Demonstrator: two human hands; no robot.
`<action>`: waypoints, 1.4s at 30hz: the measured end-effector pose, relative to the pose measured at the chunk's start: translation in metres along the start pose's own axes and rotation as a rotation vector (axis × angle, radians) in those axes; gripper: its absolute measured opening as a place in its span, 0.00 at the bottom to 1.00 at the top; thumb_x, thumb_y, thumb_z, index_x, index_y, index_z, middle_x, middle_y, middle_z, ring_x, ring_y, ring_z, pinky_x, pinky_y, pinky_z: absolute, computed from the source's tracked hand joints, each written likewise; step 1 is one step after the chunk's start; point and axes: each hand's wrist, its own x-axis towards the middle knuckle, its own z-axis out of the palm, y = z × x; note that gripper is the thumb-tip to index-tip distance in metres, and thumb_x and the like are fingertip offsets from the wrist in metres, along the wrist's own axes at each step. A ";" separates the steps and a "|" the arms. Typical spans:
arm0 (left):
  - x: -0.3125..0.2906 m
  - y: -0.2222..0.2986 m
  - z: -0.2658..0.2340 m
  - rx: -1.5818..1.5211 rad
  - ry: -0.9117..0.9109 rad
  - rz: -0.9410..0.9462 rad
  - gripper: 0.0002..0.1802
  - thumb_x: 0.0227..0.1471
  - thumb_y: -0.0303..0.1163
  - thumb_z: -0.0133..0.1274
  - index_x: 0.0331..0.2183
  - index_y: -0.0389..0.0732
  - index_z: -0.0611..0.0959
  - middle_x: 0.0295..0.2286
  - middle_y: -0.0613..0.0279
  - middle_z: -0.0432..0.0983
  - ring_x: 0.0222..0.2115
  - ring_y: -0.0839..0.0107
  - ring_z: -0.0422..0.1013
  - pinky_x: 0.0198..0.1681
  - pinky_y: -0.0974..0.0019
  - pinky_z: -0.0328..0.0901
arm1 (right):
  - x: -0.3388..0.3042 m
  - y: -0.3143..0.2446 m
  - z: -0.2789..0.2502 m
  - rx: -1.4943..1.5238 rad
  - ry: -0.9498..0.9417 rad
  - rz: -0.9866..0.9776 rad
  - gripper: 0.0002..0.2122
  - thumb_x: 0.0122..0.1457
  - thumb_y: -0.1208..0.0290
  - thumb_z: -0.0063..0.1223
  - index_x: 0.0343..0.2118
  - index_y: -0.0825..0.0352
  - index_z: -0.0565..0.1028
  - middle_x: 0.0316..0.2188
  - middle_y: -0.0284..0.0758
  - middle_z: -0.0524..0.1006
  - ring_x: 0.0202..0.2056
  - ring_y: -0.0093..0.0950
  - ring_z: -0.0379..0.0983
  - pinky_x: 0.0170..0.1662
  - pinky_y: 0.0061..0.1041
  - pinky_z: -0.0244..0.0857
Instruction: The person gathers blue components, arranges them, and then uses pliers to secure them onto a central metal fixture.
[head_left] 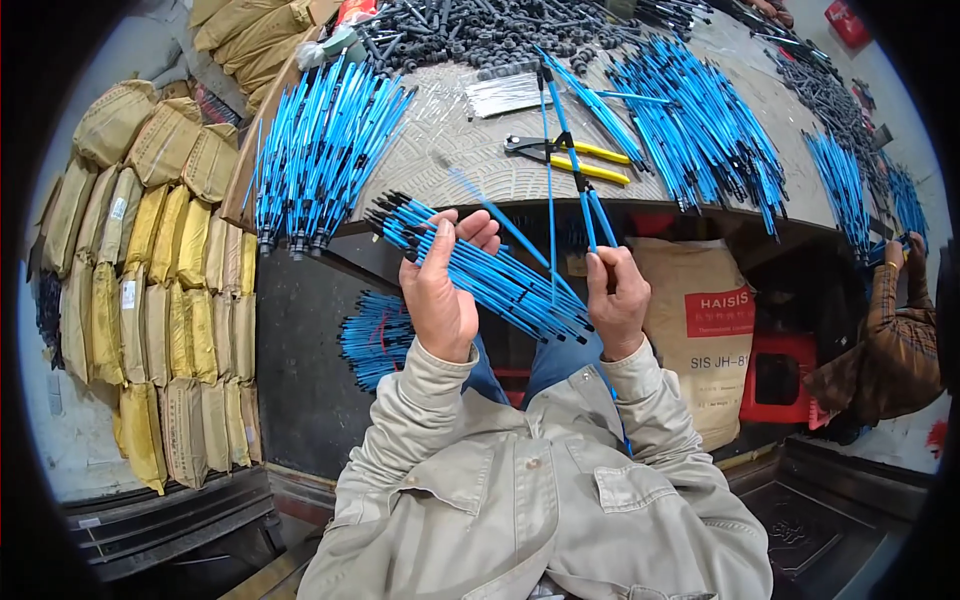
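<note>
My left hand (442, 290) is closed round a thick bundle of slim blue rods with black ends (512, 288), its thumb over them. The bundle slants down to the right over my lap. Beside its lower end, my right hand (618, 297) pinches a few long blue rods with black fittings (588, 205) that stand upward over the table edge. Another blue rod between the hands is smeared by motion. Beyond the raised rods lie pliers with yellow handles (590, 162). Exactly how many rods the right hand pinches is hard to make out.
Piles of blue rods lie on the table left (318, 150) and right (700, 130), with black plastic parts (480, 32) behind. Under the table are a rod bundle (376, 335), a paper sack (700, 350) and a red crate (785, 370). Bags (170, 230) stack left; a co-worker (880, 340) sits right.
</note>
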 end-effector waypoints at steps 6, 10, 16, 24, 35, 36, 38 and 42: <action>-0.002 -0.009 0.006 0.032 0.023 0.084 0.11 0.57 0.33 0.45 0.40 0.37 0.72 0.34 0.48 0.76 0.33 0.62 0.75 0.38 0.61 0.70 | 0.006 -0.015 0.000 -0.209 -0.144 -0.239 0.05 0.52 0.78 0.54 0.32 0.67 0.72 0.20 0.36 0.69 0.16 0.29 0.66 0.19 0.24 0.59; 0.001 -0.009 0.001 0.001 0.026 0.110 0.11 0.58 0.34 0.45 0.39 0.38 0.72 0.33 0.50 0.76 0.31 0.64 0.75 0.35 0.63 0.70 | 0.005 -0.027 -0.009 -0.315 -0.303 -0.363 0.08 0.51 0.77 0.56 0.34 0.66 0.72 0.20 0.36 0.69 0.16 0.32 0.66 0.19 0.27 0.59; -0.003 -0.015 0.000 0.039 -0.008 0.164 0.10 0.58 0.34 0.45 0.38 0.38 0.73 0.30 0.55 0.76 0.27 0.69 0.74 0.30 0.67 0.70 | 0.000 -0.022 -0.006 -0.308 -0.306 -0.399 0.10 0.51 0.73 0.56 0.36 0.65 0.72 0.16 0.32 0.62 0.14 0.27 0.64 0.16 0.25 0.56; -0.001 -0.011 -0.003 0.251 -0.060 0.355 0.09 0.54 0.27 0.50 0.38 0.37 0.74 0.27 0.60 0.75 0.26 0.73 0.71 0.30 0.67 0.68 | -0.005 -0.027 -0.005 -0.061 -0.336 -0.248 0.15 0.49 0.76 0.58 0.41 0.65 0.71 0.21 0.35 0.70 0.17 0.29 0.67 0.19 0.24 0.60; -0.015 0.021 0.002 0.273 -0.134 0.269 0.09 0.51 0.23 0.52 0.37 0.36 0.76 0.26 0.59 0.77 0.27 0.74 0.73 0.34 0.73 0.67 | 0.027 -0.043 -0.022 0.023 -0.361 0.035 0.17 0.54 0.67 0.55 0.46 0.66 0.70 0.37 0.38 0.73 0.37 0.25 0.72 0.39 0.22 0.65; -0.020 0.026 0.002 0.266 -0.211 0.166 0.08 0.51 0.23 0.52 0.36 0.36 0.77 0.27 0.58 0.77 0.28 0.73 0.74 0.36 0.73 0.67 | 0.035 -0.042 -0.021 0.184 -0.350 0.010 0.18 0.57 0.63 0.52 0.47 0.67 0.69 0.41 0.38 0.72 0.42 0.27 0.71 0.45 0.24 0.65; -0.029 0.032 0.004 0.259 -0.273 0.109 0.08 0.50 0.22 0.53 0.36 0.35 0.78 0.28 0.57 0.78 0.29 0.73 0.74 0.37 0.72 0.67 | 0.048 -0.049 -0.009 0.494 -0.432 0.088 0.22 0.59 0.56 0.46 0.50 0.67 0.67 0.48 0.38 0.68 0.49 0.29 0.65 0.52 0.27 0.57; -0.045 0.038 0.007 0.313 -0.452 -0.028 0.09 0.47 0.20 0.55 0.35 0.34 0.80 0.30 0.55 0.78 0.33 0.70 0.75 0.40 0.69 0.68 | 0.048 -0.050 0.016 1.042 -0.753 0.314 0.31 0.62 0.46 0.26 0.55 0.70 0.62 0.54 0.39 0.63 0.57 0.30 0.56 0.60 0.29 0.46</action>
